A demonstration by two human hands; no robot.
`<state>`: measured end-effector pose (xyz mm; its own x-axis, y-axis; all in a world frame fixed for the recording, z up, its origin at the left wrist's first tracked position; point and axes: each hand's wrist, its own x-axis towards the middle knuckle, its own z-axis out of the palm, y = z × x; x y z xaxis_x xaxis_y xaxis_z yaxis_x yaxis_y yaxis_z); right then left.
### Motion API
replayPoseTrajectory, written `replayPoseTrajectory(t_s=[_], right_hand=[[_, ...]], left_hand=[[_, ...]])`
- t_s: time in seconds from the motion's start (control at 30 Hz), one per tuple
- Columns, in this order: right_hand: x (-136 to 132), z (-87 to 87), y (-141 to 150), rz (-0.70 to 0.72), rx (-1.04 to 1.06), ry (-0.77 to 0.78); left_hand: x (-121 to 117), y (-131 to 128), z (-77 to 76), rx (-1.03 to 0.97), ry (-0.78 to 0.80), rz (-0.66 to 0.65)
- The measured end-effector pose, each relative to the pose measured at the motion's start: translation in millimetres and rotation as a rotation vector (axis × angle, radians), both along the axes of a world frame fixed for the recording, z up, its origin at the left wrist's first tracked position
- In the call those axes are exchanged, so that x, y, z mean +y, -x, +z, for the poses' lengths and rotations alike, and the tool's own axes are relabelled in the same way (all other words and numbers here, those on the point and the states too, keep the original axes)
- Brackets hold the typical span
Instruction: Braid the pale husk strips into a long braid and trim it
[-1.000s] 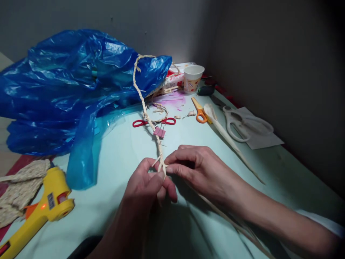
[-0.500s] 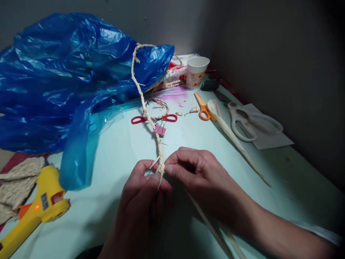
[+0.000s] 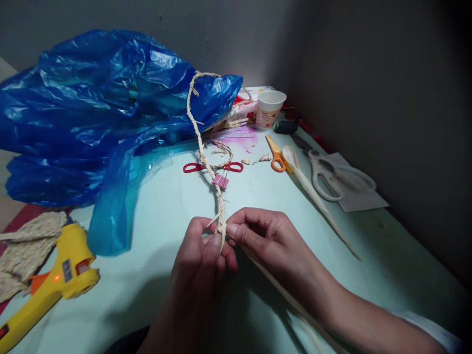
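Firmly Pinched: the Near End of a Pale Braid (image 3: 201, 145) Between 2 Hands

The left hand (image 3: 201, 255) has its thumb pressed over the braid's near end, the fingers curled beneath, so its grip is closed on the plait. The right hand (image 3: 267, 236) meets it from the other side, thumb and forefinger together on the braid's right edge; whether they hold 1 strand or more, I cannot tell. A short tail hangs over the left thumb, and a stub juts out to the left just above the left fingers. Long pale strands (image 3: 275, 285) run below the right forearm toward the bottom of the view.

From the hands the braid goes away over the pale green table (image 3: 165, 206), passes a pink binder clip (image 3: 220, 181) that touches it, crosses between 2 red loop handles (image 3: 233, 167), then curves up against a blue plastic bag (image 3: 110, 113). A thin ring of plaited fibre (image 3: 230, 156) lies just behind the handles.

To the right, orange-handled scissors (image 3: 278, 162) lie against the top of a long pale husk (image 3: 320, 204), with white-handled scissors (image 3: 315, 177) farther right, partly over a white sheet (image 3: 354, 201). At the back, a patterned paper cup (image 3: 271, 110) stands upright. On the left, a yellow glue gun (image 3: 73, 255) shows a lit orange light, next to woven pieces (image 3: 33, 241).
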<state>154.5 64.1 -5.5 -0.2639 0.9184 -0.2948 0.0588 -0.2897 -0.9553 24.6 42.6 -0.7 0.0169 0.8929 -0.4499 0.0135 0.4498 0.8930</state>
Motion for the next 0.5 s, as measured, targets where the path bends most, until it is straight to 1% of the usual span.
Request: replayPoseTrajectory(t_s=[0.13, 0.23, 0.33, 0.43, 0.5], right_hand=[[1, 0.1, 0, 0.080, 0.206, 0.082], [0, 0.2, -1, 0.075, 0.276, 0.116], [-2, 0.2, 1, 0.057, 0.267, 0.116], [-5, 0.0, 6, 0.036, 0.222, 0.087], [-7, 0.0, 10, 0.014, 0.149, 0.047]], left_hand=[[-1, -2, -3.8, -0.013, -0.034, 0.009], [-2, -3, -2.2, -0.021, 0.020, 0.052], [-2, -4, -0.4, -0.027, 0.059, 0.076], [-2, -4, -2.3, 0.001, 0.034, 0.071], [-2, -3, -5.4, -0.010, 0.029, 0.062]])
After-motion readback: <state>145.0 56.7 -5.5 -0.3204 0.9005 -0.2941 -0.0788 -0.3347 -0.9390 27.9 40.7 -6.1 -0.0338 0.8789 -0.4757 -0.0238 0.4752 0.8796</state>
